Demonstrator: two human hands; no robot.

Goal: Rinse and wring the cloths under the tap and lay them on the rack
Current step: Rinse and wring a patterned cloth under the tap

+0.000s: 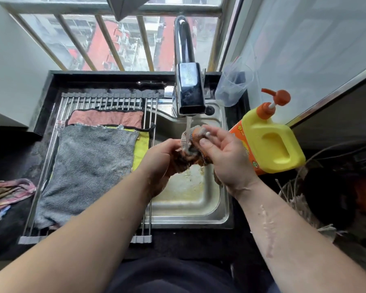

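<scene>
A bunched brownish cloth point(191, 149) is held between both hands under the running tap point(189, 92), above the sink point(188, 199). Its lower end is gripped by the left hand point(163, 157), and its wet top is pinched by the thumb and fingers of the right hand point(224, 157). To the left of the left hand, a grey cloth point(89, 166), a pink cloth point(106, 118) and a yellow cloth point(141, 146) are spread on the rack point(106, 100). A soap bottle point(270, 144) is seen just right of the right hand.

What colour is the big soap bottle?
The bottle is yellow with an orange pump, in the head view.

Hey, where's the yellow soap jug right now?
In the head view, the yellow soap jug sits at the right edge of the sink, just beyond the right hand and nearer than the clear plastic cup.
</scene>
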